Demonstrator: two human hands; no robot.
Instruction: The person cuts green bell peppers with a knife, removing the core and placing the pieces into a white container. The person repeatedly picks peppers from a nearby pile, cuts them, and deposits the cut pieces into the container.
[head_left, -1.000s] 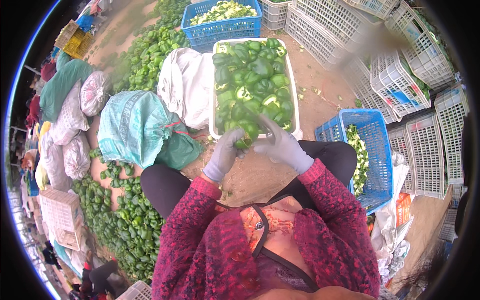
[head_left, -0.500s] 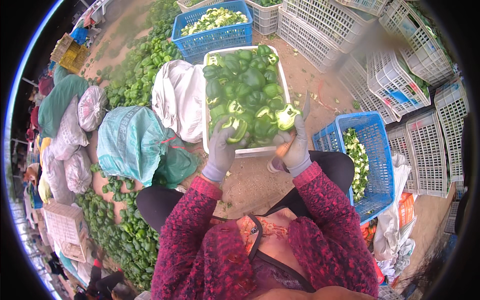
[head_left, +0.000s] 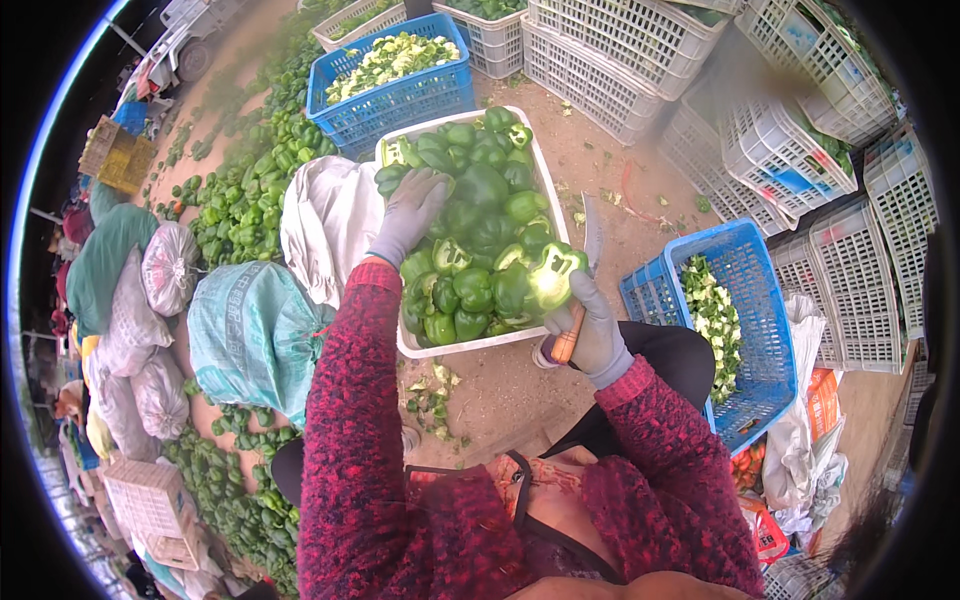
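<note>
A white crate (head_left: 470, 347) full of green bell peppers (head_left: 481, 188), some of them cut open, stands in front of me. My gloved left hand (head_left: 412, 212) rests with outstretched fingers over peppers at the crate's left side; what lies under the fingertips is partly hidden. At the near right corner, my gloved right hand (head_left: 592, 330) is closed round the wooden handle of a knife (head_left: 567, 336), whose blade points away from me. That same hand also keeps a cut pepper half (head_left: 556, 277) at its fingertips, with the pale inside showing.
Blue baskets with pale pepper cores stand at far left (head_left: 390, 112) and by my right knee (head_left: 745, 415). Stacked white crates (head_left: 590, 75) line the right. Left are a white sack (head_left: 325, 225), a teal sack (head_left: 250, 325) and heaped peppers (head_left: 250, 180). Scraps (head_left: 432, 405) lie before me.
My left hand has moved from the crate's near side to its far left, and the cut pepper it had is no longer in it. My right hand still has the knife and pepper half.
</note>
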